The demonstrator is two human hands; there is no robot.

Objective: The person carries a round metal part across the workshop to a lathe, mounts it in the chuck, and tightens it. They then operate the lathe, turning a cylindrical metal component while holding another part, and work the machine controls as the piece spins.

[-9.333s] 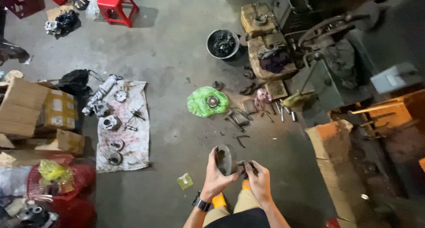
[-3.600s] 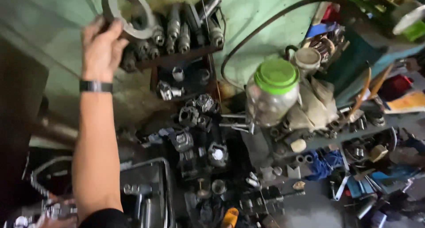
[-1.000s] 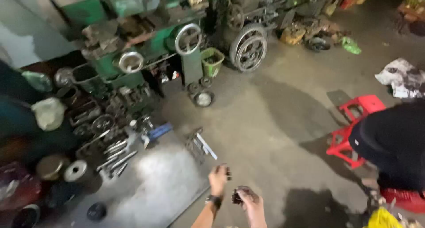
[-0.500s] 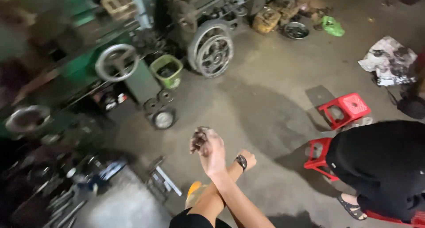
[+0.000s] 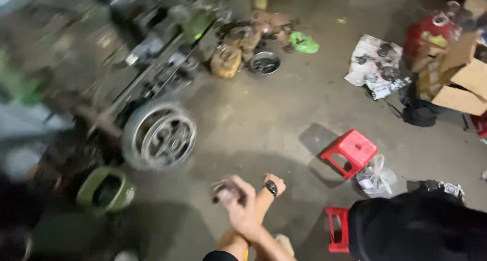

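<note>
Both arms cross low in the view above the concrete floor (image 5: 264, 119). The right hand (image 5: 238, 202) is blurred, its grip wrapped around a small dark part (image 5: 223, 194). The left hand (image 5: 276, 182), with a watch on the wrist, is curled just behind it; whether its grip holds anything I cannot tell. A red stool (image 5: 350, 152) stands to the right, a grey wheel (image 5: 162, 137) and a green bucket (image 5: 105, 190) to the left.
</note>
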